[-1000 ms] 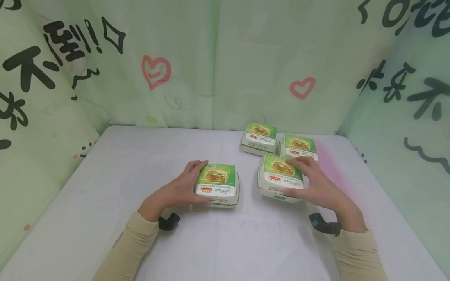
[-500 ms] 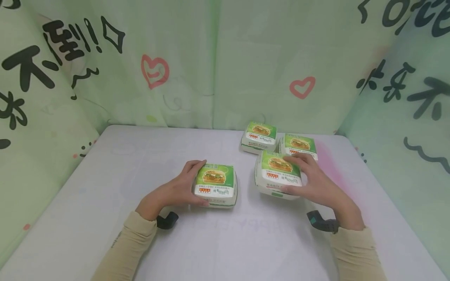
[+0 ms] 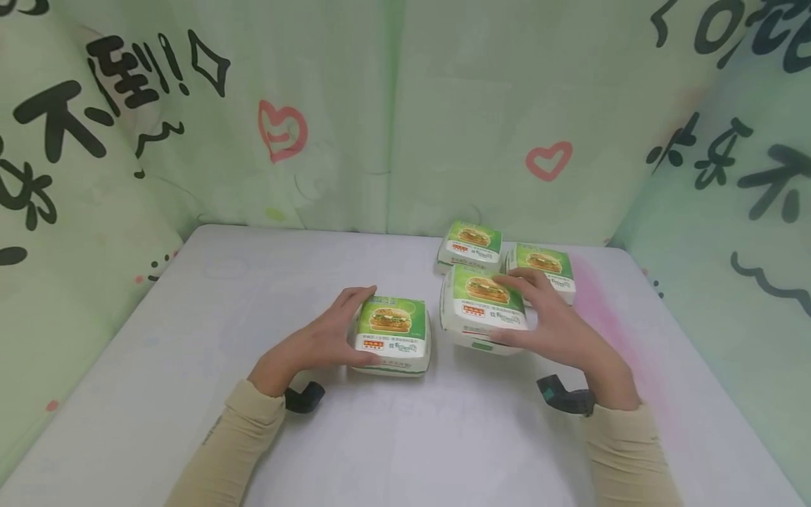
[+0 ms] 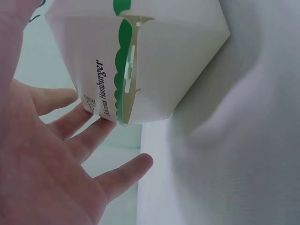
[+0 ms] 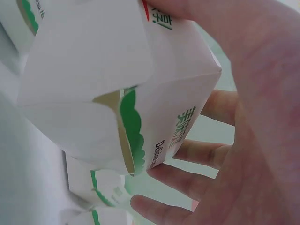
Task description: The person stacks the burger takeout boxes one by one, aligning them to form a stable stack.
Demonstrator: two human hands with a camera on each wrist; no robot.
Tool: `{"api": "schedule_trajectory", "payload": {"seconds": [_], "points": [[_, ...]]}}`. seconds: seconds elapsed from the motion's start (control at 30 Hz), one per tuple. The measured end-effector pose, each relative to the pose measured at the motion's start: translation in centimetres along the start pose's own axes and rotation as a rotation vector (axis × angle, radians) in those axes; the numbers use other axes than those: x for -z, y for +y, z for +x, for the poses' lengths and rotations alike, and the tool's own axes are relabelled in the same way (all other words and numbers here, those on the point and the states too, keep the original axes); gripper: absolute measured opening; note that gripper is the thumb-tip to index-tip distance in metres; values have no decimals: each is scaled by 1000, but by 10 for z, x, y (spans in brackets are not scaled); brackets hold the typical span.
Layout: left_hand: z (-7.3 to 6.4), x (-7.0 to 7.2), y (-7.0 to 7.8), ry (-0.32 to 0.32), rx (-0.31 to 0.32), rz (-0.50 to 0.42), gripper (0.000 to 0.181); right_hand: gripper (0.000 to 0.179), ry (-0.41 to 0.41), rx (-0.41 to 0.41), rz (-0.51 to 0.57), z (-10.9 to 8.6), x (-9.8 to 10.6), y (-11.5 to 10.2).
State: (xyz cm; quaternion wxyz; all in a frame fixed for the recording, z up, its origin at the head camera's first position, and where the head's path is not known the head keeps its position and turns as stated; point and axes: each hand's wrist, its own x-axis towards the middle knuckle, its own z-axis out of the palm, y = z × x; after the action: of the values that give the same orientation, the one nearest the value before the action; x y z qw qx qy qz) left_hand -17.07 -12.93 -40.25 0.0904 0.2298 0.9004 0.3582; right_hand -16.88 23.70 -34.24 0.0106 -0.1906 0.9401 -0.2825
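In the head view, my left hand [image 3: 317,341] grips the left side of a green-and-white hamburger box [image 3: 391,334], thumb along the front and fingers at the back. That box sits on the white table. My right hand [image 3: 560,324] holds a second hamburger box [image 3: 484,306] by its right side, slightly tilted and above the table. In the left wrist view, fingertips [image 4: 103,129] touch the left box's printed side, with the little finger apart from it. The right wrist view shows the other held box [image 5: 89,56] between thumb and fingers, its underside facing the camera.
Two more hamburger boxes stand behind the right-held one, one at the table's back edge [image 3: 470,243] and one to its right [image 3: 548,260]. The white-covered table [image 3: 405,443] is enclosed by green curtains [image 3: 456,105] with black lettering and red hearts.
My right hand has carried its hamburger box leftward and slightly back, closer to the left one. The left hand and its box have stayed nearly in place.
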Motion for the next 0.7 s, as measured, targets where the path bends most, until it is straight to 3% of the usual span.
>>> {"api": "schedule_trajectory", "payload": {"seconds": [0.7], "points": [[2, -2, 2, 24, 3, 0, 116, 81, 42, 194, 46, 16, -7, -39]]}}
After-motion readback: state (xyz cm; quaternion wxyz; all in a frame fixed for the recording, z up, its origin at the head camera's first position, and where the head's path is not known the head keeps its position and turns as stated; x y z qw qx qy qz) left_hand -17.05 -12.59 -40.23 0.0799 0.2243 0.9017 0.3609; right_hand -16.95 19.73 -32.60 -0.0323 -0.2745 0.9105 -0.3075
